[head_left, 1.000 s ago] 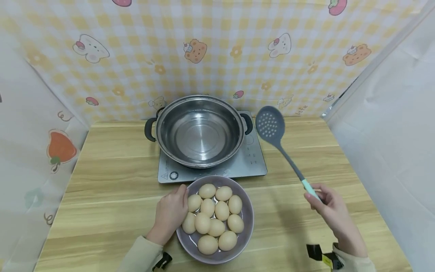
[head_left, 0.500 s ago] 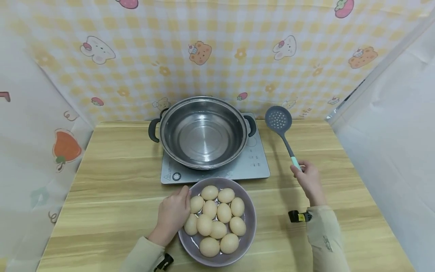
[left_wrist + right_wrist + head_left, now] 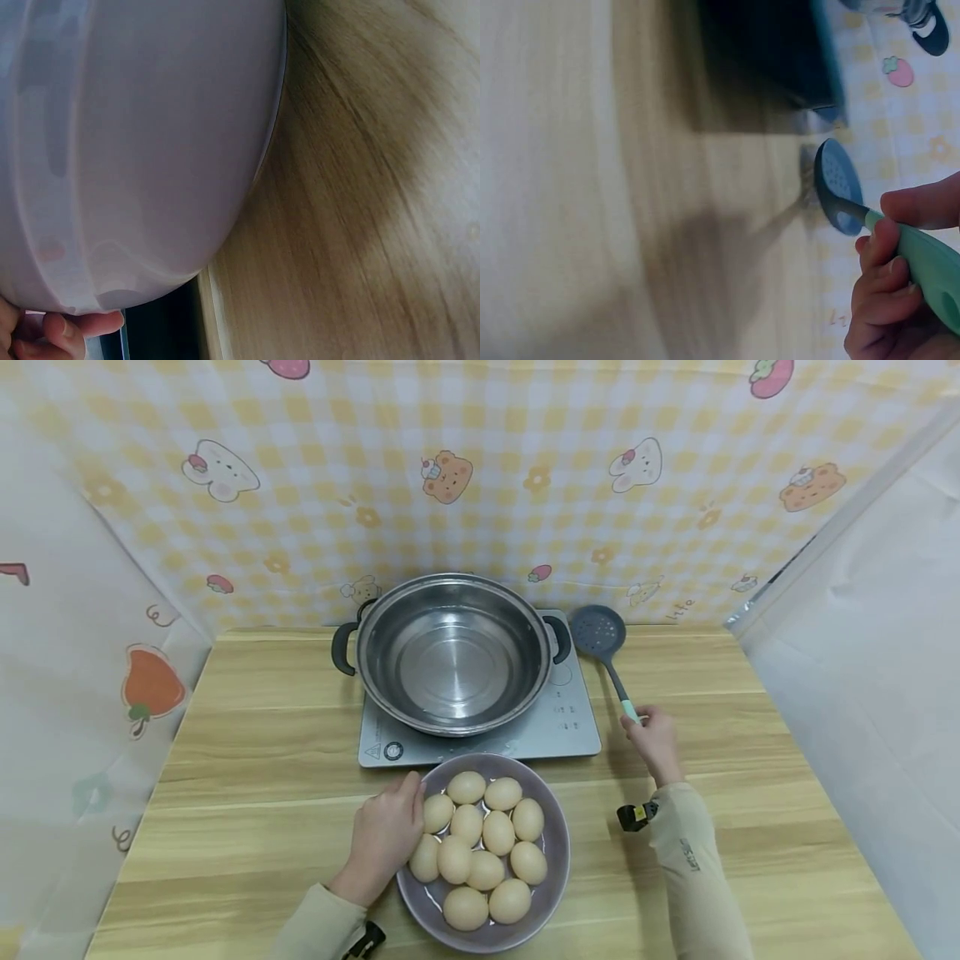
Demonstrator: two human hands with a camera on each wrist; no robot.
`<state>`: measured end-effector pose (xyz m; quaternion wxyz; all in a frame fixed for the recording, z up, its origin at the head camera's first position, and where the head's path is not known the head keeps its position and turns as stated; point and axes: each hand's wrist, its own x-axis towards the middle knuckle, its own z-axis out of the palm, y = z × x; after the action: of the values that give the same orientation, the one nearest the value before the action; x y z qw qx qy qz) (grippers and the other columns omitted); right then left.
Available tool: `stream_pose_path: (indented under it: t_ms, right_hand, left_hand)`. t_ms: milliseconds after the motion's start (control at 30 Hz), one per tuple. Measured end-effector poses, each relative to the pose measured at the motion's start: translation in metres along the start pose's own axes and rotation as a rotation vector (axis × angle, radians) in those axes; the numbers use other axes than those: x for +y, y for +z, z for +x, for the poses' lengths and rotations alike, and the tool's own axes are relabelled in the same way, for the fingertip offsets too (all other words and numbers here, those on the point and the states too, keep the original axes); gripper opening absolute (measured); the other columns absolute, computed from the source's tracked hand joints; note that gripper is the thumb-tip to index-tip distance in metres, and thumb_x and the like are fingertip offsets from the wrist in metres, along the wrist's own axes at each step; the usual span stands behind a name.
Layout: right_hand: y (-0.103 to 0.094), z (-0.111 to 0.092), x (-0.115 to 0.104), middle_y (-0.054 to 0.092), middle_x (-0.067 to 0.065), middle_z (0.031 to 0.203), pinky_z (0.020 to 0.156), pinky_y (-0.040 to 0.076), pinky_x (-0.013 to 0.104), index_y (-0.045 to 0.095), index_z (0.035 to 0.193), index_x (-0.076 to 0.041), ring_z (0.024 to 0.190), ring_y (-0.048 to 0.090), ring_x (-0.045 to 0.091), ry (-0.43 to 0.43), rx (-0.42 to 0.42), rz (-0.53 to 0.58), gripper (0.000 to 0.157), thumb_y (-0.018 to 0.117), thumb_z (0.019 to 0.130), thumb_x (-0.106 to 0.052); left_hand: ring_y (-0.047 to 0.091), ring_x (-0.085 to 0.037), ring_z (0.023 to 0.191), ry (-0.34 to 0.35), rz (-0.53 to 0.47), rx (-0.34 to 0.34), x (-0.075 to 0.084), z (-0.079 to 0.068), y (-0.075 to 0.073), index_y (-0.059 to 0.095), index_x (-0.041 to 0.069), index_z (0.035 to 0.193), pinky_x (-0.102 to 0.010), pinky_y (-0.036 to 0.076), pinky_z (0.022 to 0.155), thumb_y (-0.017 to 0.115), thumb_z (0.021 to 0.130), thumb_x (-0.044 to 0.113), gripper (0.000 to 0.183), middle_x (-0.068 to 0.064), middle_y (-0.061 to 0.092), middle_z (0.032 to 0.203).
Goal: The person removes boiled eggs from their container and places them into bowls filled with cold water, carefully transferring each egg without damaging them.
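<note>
My right hand [image 3: 651, 742] grips the mint-green handle of a slotted skimmer [image 3: 597, 631], whose grey perforated head is low at the back of the table, right of the cooker. In the right wrist view, fingers and thumb wrap the skimmer's handle [image 3: 930, 268], and its head casts a close shadow on the wood. My left hand [image 3: 386, 831] holds the left rim of a mauve bowl [image 3: 557, 893] filled with several light-brown eggs [image 3: 498, 832]. The bowl's outer wall [image 3: 172, 135] fills much of the left wrist view, with fingertips curled at its edge.
Behind the bowl, a two-handled steel pot [image 3: 453, 668] with what looks like water sits on a flat silver induction cooker [image 3: 555, 739]. A checked cloth backdrop [image 3: 495, 460] rises along the table's back edge. Wood tabletop [image 3: 270, 760] extends on both sides.
My right hand has carried the skimmer forward and left, lowering it to the back of the table beside the cooker. The left hand stays on the bowl; the view shifts slightly.
</note>
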<state>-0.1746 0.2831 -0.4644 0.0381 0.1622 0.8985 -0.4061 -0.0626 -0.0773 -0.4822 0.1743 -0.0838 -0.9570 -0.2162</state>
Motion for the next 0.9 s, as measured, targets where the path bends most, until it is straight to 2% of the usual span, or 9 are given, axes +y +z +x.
stream_pose_path:
  t_ms: [233,433,667,900]
  right_hand:
    - [0.011,0.007,0.011,0.058,0.016,0.086,0.056,0.041,0.025,0.051,0.111,0.009,0.065,0.052,0.015,-0.003,0.034,-0.021,0.033,0.052,0.089,-0.015]
    - [0.014,0.011,0.018,0.057,0.022,0.096,0.059,0.04,0.027,0.054,0.113,0.007,0.074,0.053,0.023,0.005,0.058,-0.092,0.037,0.053,0.088,-0.019]
    - [0.02,0.013,0.026,0.062,0.019,0.089,0.054,0.041,0.026,0.06,0.111,0.004,0.067,0.054,0.02,0.05,0.061,-0.14,0.036,0.06,0.083,-0.019]
    - [0.027,0.012,0.028,0.062,0.025,0.1,0.063,0.046,0.033,0.06,0.111,0.004,0.079,0.059,0.028,0.072,0.057,-0.181,0.038,0.064,0.081,-0.019]
  left_hand:
    - [0.052,-0.03,0.043,0.0,0.002,-0.003,-0.001,-0.001,-0.001,0.049,0.009,0.075,-0.036,0.035,0.036,0.055,0.085,0.014,0.013,-0.006,0.051,0.058]
    - [0.051,-0.029,0.043,-0.009,0.005,-0.009,-0.002,0.0,0.0,0.049,0.008,0.075,-0.035,0.034,0.036,0.056,0.085,0.014,0.014,-0.006,0.05,0.057]
    - [0.052,-0.029,0.044,-0.014,0.0,-0.013,-0.002,0.0,0.0,0.049,0.008,0.074,-0.035,0.035,0.037,0.055,0.086,0.014,0.014,-0.005,0.049,0.057]
    - [0.052,-0.029,0.043,-0.011,-0.003,-0.008,-0.002,-0.001,0.0,0.049,0.008,0.075,-0.035,0.035,0.036,0.056,0.085,0.013,0.014,-0.006,0.051,0.058]
